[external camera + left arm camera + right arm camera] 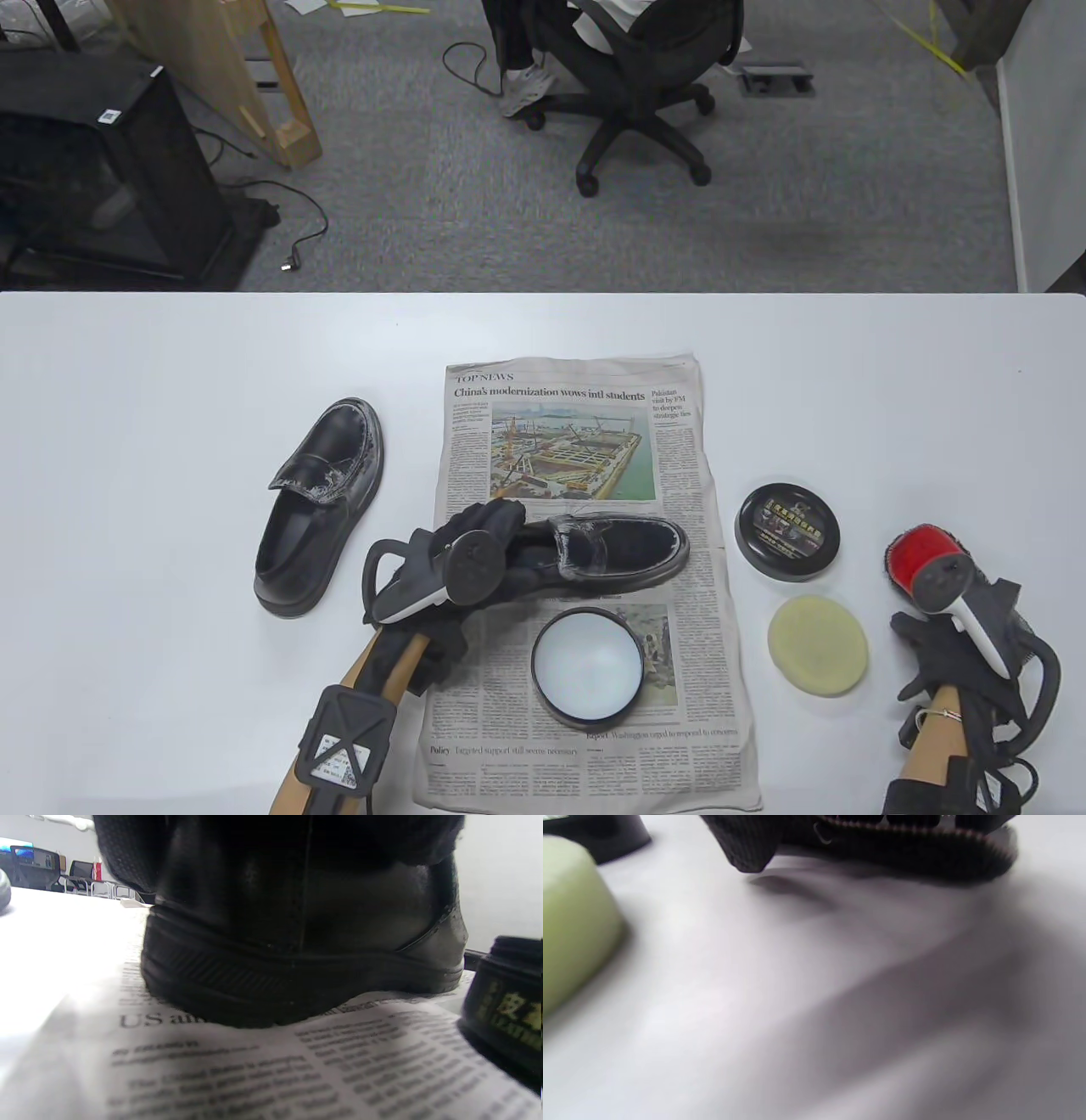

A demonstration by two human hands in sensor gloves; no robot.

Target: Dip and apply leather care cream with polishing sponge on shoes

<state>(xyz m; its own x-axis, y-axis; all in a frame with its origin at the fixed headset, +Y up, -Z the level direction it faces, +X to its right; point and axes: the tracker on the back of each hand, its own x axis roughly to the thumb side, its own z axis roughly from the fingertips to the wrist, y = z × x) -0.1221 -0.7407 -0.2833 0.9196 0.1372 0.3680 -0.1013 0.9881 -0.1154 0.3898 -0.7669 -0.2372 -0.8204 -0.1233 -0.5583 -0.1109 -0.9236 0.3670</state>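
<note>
Black shoe (624,552) with whitish cream smears on its strap and toe, lying on a white newspaper (585,755) printed in black text with one colour photograph of yellow-and-teal construction. Second black shoe (318,505), likewise streaked white along its strap and rim, on the white table (127,424). Black-walled tin (587,668) holding pale bluish-white cream; black lid (788,532) with yellow-green lettering. Pale yellow-green round sponge (818,645). Black glove on the left hand (475,552); black glove on the right hand (950,645), its tracker white and grey with a red ring.
</note>
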